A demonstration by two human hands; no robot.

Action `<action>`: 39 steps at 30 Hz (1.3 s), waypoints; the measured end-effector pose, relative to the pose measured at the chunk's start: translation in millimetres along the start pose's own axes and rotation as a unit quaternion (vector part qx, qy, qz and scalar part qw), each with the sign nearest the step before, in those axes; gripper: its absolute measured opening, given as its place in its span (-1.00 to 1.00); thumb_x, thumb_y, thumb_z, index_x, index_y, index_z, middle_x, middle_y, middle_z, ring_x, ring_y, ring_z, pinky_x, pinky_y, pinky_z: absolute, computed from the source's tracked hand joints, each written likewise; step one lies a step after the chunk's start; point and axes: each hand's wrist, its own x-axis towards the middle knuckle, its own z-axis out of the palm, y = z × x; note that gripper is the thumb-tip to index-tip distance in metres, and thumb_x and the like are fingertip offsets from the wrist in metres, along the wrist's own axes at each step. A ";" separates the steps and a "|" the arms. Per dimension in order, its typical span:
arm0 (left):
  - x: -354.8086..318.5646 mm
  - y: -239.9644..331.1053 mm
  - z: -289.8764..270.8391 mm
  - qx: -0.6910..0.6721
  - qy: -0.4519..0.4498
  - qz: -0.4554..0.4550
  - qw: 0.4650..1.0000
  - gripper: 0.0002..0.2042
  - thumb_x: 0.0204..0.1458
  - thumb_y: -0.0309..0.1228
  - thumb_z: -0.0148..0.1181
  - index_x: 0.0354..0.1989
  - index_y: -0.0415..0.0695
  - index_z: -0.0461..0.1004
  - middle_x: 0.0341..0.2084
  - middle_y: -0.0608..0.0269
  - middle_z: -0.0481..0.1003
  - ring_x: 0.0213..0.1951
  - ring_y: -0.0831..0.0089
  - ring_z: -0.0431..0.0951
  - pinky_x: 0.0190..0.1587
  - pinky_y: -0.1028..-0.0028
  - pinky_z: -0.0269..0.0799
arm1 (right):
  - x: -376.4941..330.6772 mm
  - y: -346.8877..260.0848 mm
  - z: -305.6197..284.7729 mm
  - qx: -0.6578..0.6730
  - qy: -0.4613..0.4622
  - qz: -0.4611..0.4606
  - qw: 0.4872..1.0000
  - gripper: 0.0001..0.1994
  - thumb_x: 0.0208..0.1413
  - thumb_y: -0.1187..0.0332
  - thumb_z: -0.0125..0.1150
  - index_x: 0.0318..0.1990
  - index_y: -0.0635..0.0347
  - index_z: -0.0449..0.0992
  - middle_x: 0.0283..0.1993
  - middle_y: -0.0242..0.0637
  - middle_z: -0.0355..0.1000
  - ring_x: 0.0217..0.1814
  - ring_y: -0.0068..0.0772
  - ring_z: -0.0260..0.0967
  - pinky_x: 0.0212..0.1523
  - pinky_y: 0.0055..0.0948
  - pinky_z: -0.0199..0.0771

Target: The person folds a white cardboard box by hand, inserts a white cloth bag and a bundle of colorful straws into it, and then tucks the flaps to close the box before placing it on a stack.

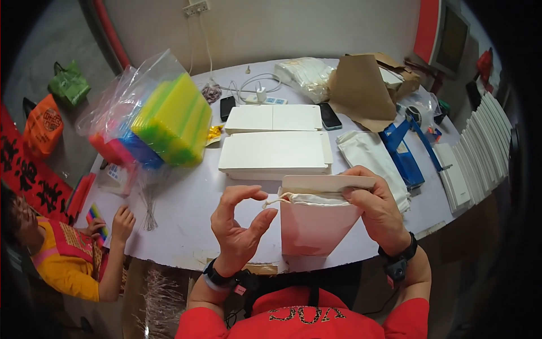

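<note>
At the near edge of the round white desk (186, 226), the right hand (379, 210) is clamped on the top of an open white paper box (316, 217), holding its flap up. A cream drawstring pouch (310, 198) sits in the box mouth. The left hand (240, 226) is just beside it, thumb and forefinger pinched on the pouch's cord, other fingers spread.

Behind the box lie two stacks of flat white cartons (275, 152), mid-desk. Toward the left edge stands a clear bag of yellow, green, blue and red packs (164, 121). A torn brown cardboard box (367, 90) sits at the far right, blue straps (403, 152) nearer. Upright white cartons (480, 147) line the right edge. Bare desk remains between the left hand and the bag. Another person's hand (121, 223) rests at the left edge.
</note>
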 end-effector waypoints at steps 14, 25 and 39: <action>18.3 15.4 11.7 0.140 -0.074 0.197 0.967 -0.78 -0.21 -0.64 0.34 -0.34 -0.17 0.54 -0.39 0.20 0.41 -0.33 0.37 0.43 -0.31 0.47 0.37 | -7.9 -1.1 -0.5 0.023 -0.025 0.000 0.999 -0.75 -0.01 0.52 -0.01 -0.14 0.32 0.44 -0.23 -0.39 0.41 -0.21 -0.68 0.31 -0.10 -0.66 0.29; -4.6 32.5 44.4 -0.197 0.073 -0.075 0.975 -0.83 -0.09 -0.70 0.25 -0.34 -0.19 0.51 -0.31 0.21 0.35 -0.31 0.51 0.37 -0.27 0.59 0.36 | -19.4 6.9 -2.3 0.013 -0.054 -0.006 0.998 -0.75 0.01 0.56 -0.02 -0.14 0.32 0.47 -0.13 -0.35 0.42 -0.10 -0.69 0.28 -0.07 -0.67 0.28; 7.0 1.4 15.8 0.171 -0.059 0.315 0.932 -0.79 -0.18 -0.54 0.36 -0.31 -0.13 0.54 -0.30 0.25 0.42 -0.32 0.32 0.44 -0.30 0.44 0.41 | -11.0 9.9 -6.2 0.006 -0.076 -0.026 0.997 -0.76 0.05 0.55 0.00 -0.11 0.31 0.46 -0.21 -0.45 0.38 -0.24 -0.75 0.22 -0.20 -0.69 0.22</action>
